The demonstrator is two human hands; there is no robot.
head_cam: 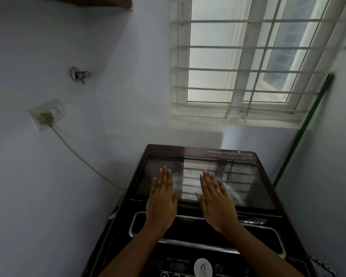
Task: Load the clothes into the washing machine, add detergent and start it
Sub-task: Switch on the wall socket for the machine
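While walls are crowding the washing machine point(198, 226) left and right, its lid point(248, 186) is lying shut. The left hand point(162, 200) and right hand point(216, 202) are resting flat there, fingers point(165, 176) extended, gripping nothing.

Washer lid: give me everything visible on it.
The washing machine lid is shut and lies flat on top of the dark maroon machine. It is a dark, glossy, glass-like panel in a maroon frame, and it mirrors the barred window above. A silver-rimmed recess runs along its near edge, ahead of the control panel. The left hand and right hand are flat, palms down, over its near half, seemingly resting on it. Nothing else lies on it.
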